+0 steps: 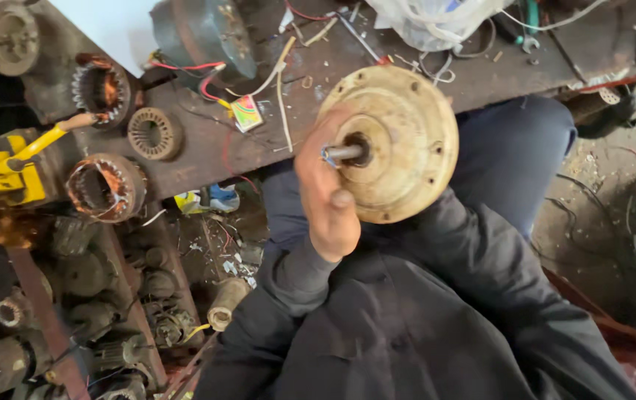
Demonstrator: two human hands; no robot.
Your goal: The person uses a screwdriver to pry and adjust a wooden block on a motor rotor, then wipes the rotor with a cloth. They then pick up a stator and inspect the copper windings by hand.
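My left hand (327, 194) grips the left rim of a round, dirty cream motor housing (399, 141), held up above my lap. The thumb lies across its face, close to the steel shaft (342, 152) that sticks out of the centre hole, where thin blue and white wires come out. My right sleeve (473, 252) runs up to the lower edge of the housing. The right hand itself is hidden behind the housing.
A rusty metal bench (207, 144) ahead carries wound copper stators (103, 187), a stator core (154, 133), a dark motor body (199, 33), loose wires and a plastic bag (436, 22). A yellow tool (0, 174) sits at left. Old motors (88, 311) crowd the floor lower left.
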